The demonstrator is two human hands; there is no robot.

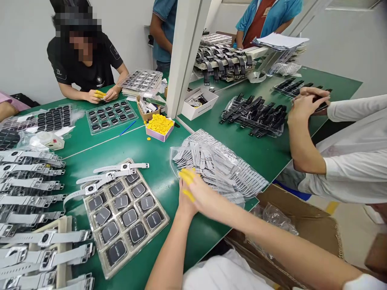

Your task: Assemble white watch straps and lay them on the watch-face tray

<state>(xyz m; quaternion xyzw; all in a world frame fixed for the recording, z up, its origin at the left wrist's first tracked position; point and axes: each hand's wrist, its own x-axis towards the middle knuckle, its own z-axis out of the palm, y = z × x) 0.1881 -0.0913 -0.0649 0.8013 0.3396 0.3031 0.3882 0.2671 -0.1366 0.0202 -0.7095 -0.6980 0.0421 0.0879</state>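
Both hands meet at the near edge of the green bench [151, 177]. The left hand [185, 201] and the right hand [201, 193] have yellow caps on the fingers [186, 176]. They press on a pile of grey straps in clear bags [217, 165]. I cannot tell if the fingers are wide or pinching a strap, because the hands cover each other.

Just left of the hands is a clear tray of dark watch faces [125, 215]. Three white watches [105, 177] lie on its far end. More white watches [30, 193] fill the left side in rows. A small box of yellow caps [159, 125] sits farther back, by a white post [184, 56].

Black straps [254, 114] lie to the right, near another person's hands [305, 104]. A person in black [84, 64] works across the bench.

There is bare green room between the tray and the bags. The bench edge cuts close on the right, with a brown carton [302, 225] below it.
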